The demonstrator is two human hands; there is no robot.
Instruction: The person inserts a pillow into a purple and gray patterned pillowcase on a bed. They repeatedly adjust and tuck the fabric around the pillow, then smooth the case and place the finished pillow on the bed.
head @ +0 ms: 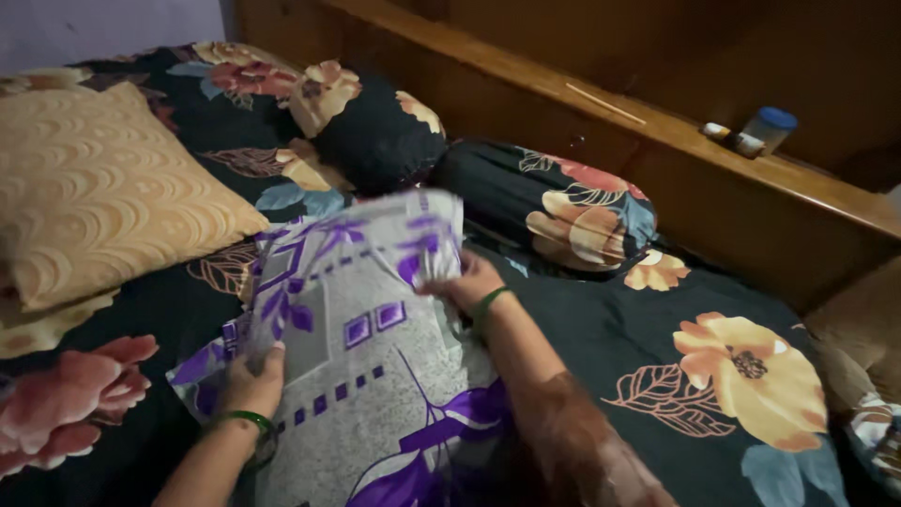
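Observation:
A grey pillow with purple leaf and square prints (pixel 361 329) lies across the black floral bedsheet (pixel 601 329) in front of me. My left hand (pixel 251 383), with a green bangle at the wrist, grips the pillow's near left edge. My right hand (pixel 465 282), also wearing a green bangle, holds the pillow's far right corner, fingers closed on the fabric. The pillow's top end looks blurred.
A tan embossed cushion (pixel 94 188) lies at the left. Two black floral bolsters (pixel 375 136) (pixel 554 202) rest against the wooden headboard (pixel 694 197). On the headboard's ledge stand a blue-lidded jar (pixel 770 127) and a thin stick (pixel 605 103).

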